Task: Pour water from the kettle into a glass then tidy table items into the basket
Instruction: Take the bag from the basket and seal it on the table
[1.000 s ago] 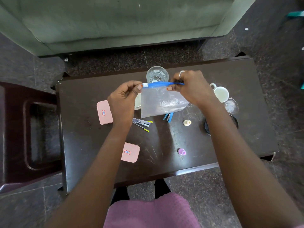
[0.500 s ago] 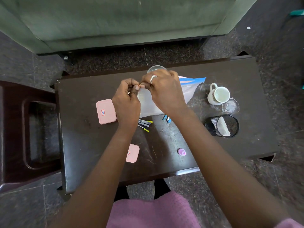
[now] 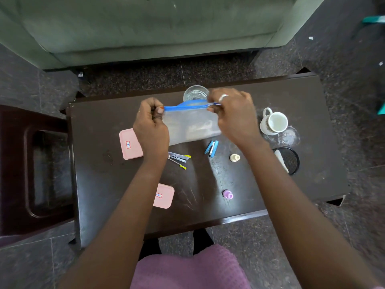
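Clear plastic bag point(image 3: 191, 127): zip-top with blue seal strip, held up over the dark tabletop point(image 3: 325, 113) between both hands; contents pale and blurred, cannot identify.
Left hand point(image 3: 151, 126): grip clamped on the bag's left top corner, thumb and fingers pinched on the blue strip.
Right hand point(image 3: 235, 115): grip clamped on the strip near the bag's right top corner; ring on one finger.
Seal strip: bows upward between my two grips; whether the mouth is sealed, cannot tell.
Glass point(image 3: 195, 93): at the far edge of the tabletop, just behind the bag, partly hidden by it; clear, appears to hold water.
Mesh basket point(image 3: 290, 160): black, round, right side of the tabletop, with a white item inside.
Mug point(image 3: 274, 123): white, upright, just beyond the basket.
Pink cases: one point(image 3: 130, 143) beside my left wrist, one point(image 3: 163, 196) near the front edge, partly under my left forearm.
Staplers: silver-and-yellow one point(image 3: 179, 159) and blue one point(image 3: 211, 148), both below the bag.
Small bottles: cream point(image 3: 234, 157) and purple point(image 3: 227, 194), well apart.
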Demonstrator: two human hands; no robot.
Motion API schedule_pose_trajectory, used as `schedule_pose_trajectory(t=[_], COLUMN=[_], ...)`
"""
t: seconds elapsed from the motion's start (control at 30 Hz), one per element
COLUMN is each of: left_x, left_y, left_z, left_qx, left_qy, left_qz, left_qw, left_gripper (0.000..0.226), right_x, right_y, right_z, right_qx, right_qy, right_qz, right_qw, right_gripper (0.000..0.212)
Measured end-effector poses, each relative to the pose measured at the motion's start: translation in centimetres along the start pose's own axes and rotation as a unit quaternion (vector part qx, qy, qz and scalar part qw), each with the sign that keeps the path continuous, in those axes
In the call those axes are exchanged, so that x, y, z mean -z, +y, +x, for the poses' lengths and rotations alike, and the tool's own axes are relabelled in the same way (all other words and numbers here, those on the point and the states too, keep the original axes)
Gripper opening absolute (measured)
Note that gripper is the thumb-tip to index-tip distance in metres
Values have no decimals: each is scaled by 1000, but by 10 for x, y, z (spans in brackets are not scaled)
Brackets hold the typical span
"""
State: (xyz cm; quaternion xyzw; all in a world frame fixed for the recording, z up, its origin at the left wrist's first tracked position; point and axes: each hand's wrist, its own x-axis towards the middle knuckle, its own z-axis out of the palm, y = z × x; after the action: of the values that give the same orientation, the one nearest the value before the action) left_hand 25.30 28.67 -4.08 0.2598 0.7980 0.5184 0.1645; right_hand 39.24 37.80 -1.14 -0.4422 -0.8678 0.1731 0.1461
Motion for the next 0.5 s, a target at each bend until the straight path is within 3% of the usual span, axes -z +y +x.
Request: schedule_pose_trajectory(t=[0.17,0.27,0.4,0.5], left_x=[7,6,9,14], left_y=[-1,2,7,11], left_z=[7,8,17,26], left_qx=[-5,-19,-40,-27], left_qy=[-2,-13,-13,-66], left_qz=[-6,-20,-80,-133], left_qw=[1000,1000,996,988], left_gripper=[14,14,18,25], right_x=[19,22,13,-11], right_y=[43,53,60,62], right_z=[-7,-13,-22,-27], right_qx=[-66,-116,-165,-222], right_qy=[-3,3,-32,-90], right_qz=[31,157,473,524], right_qw=[997,981,865,818], right_gripper=[19,12,42,58])
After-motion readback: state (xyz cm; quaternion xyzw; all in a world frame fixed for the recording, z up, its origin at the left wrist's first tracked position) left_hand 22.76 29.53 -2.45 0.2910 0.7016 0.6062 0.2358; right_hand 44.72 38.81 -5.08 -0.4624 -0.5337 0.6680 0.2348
